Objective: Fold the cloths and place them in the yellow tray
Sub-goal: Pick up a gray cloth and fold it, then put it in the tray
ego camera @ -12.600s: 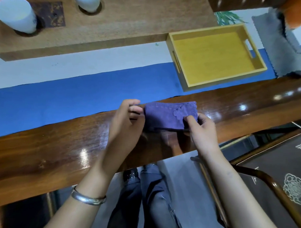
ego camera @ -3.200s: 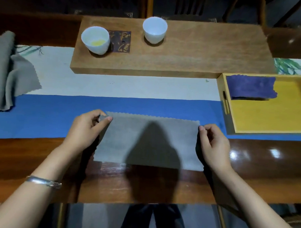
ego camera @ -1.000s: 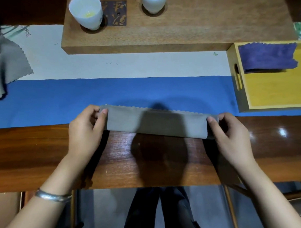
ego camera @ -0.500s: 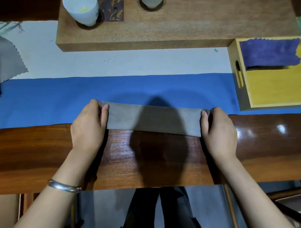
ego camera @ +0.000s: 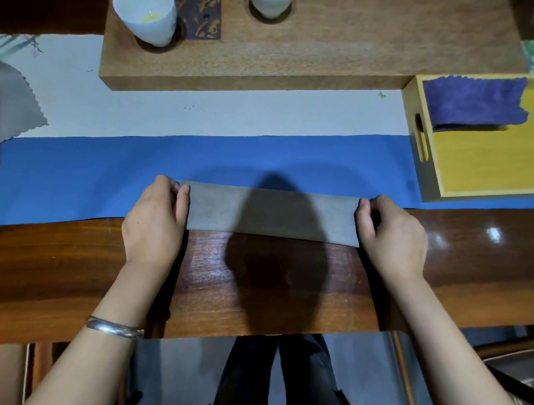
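At the centre of the frame a grey cloth (ego camera: 271, 214), folded into a long narrow strip, lies across the edge where the blue runner (ego camera: 79, 180) meets the dark wooden table (ego camera: 272, 278). The left hand (ego camera: 153, 222) pinches its left end and the right hand (ego camera: 391, 234) pinches its right end. At the upper right, the yellow tray (ego camera: 485, 161) holds a folded purple cloth (ego camera: 472, 102). Another grey cloth (ego camera: 12, 102) lies at the left edge.

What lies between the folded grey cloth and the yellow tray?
Only bare blue runner between grey cloth and yellow tray, per the head view.
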